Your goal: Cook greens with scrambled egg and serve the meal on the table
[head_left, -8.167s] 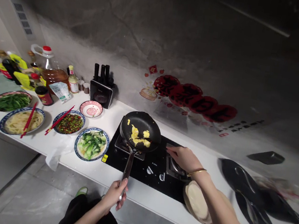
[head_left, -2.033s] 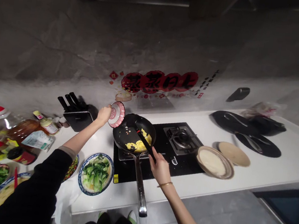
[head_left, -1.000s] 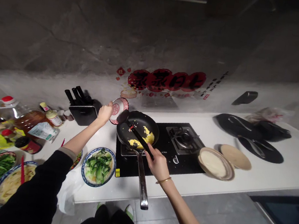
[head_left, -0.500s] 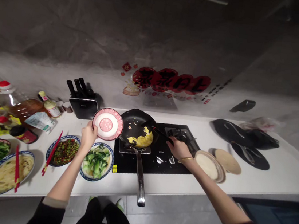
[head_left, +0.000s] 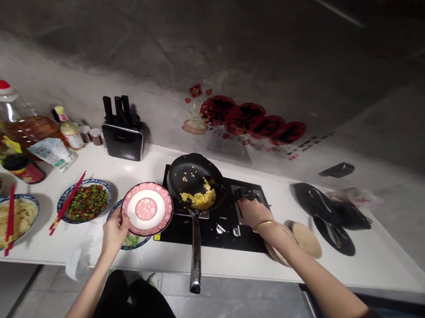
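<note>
Pink bowl (head_left: 147, 209) gripped at rim by left hand (head_left: 115, 229), above counter edge; right hand (head_left: 253, 210) on hob, grip unclear.

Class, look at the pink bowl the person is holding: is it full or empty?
Empty. The pink bowl, held at its rim by the left hand, shows its bare white inside with only a pink flower pattern; no food lies in it.

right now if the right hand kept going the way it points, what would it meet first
Probably the rim of the black frying pan: the right hand points left across the stove towards it, though depth is unclear.
</note>
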A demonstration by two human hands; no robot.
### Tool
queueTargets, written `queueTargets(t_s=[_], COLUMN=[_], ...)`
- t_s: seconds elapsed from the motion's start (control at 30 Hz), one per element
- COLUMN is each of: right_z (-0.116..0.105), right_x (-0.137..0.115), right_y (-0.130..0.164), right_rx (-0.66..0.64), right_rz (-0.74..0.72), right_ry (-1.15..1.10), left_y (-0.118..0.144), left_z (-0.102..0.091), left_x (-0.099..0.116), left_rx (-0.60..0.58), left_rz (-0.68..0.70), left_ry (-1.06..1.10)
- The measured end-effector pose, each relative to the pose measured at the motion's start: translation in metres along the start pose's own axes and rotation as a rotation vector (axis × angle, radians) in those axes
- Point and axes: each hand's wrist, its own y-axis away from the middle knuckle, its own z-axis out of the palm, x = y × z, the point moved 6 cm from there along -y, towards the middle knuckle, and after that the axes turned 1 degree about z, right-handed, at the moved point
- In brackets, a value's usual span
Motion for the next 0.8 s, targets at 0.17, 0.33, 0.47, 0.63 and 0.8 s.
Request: queueTargets(t_s=[0.17,0.33,0.47,0.63,0.8], right_z=[-0.028,-0.033,-0.035,-0.022,0.001], right_x=[0.016,0.013,0.008,0.018,0.023], right_y=[0.004,0.012,0.014,0.004,-0.005], right_rx=[-0.157,-0.258,-0.042,0.081,0.052], right_rz=[-0.038,-0.116,-0.195,-0.075,-0.021], right_ry=[-0.040,-0.210,-0.158,0.019,-0.044], left_y=[-0.003,-0.007,-0.011,-0.021,-0.029], left_z=[-0.002,-0.001,-0.001,-0.006,-0.011], left_x=[-0.002,-0.002,-0.007,-0.019,-0.027], left_rx=[0.059,0.064,0.043,0.062,0.121], left_rz=[0.037,0.043,0.012,0.000,0.050], left_ry=[0.026,0.026,0.031,0.000,-0.057])
